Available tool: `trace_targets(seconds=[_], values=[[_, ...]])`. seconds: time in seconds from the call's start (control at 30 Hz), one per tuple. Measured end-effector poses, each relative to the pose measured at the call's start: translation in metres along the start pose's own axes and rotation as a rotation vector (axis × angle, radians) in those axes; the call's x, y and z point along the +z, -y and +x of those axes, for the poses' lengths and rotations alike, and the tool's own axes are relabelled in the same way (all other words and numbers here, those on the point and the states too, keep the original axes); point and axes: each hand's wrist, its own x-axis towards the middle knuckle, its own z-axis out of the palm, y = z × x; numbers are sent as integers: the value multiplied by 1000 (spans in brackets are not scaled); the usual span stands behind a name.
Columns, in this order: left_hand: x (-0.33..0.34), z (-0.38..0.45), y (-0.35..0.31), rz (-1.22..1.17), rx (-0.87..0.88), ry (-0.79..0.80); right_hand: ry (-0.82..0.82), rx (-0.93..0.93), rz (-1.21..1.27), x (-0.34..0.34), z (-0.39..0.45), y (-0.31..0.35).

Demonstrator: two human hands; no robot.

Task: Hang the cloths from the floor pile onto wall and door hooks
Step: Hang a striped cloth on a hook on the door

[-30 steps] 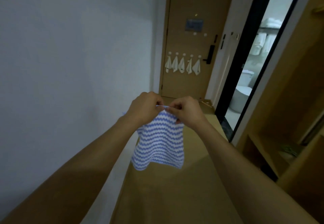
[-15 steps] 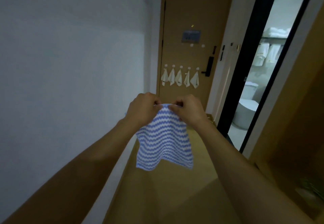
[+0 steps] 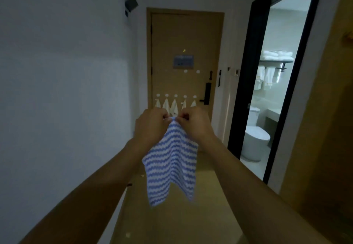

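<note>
A tan wooden door (image 3: 185, 39) closes the corridor's far end, with five small white cloths (image 3: 174, 106) hanging in a row from round white hooks (image 3: 176, 96) on it. In front, a blue-and-white wavy-striped cloth (image 3: 171, 159) hangs in mid-air. The left hand (image 3: 150, 127) and right hand (image 3: 194, 125) both pinch its top corner, fingers curled, nearly touching.

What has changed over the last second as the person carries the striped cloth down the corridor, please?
The view has drawn nearer the door, which now looks larger, and tilted upward. The hands sit higher against it, now overlapping the row of white cloths on its hooks. Nothing was taken or let go: the left hand and right hand still pinch the top edge of the blue-and-white striped cloth, which hangs below them.
</note>
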Motion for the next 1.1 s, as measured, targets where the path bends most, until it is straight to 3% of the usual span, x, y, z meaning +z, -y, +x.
trace_targets(seconds=[0.43,1.1], values=[[99,232,80,-29,120,-20,-111,48,-128,71,215,-92],[310,537,158,-28,22,-42,-139,-92,-35,186,533,-322]])
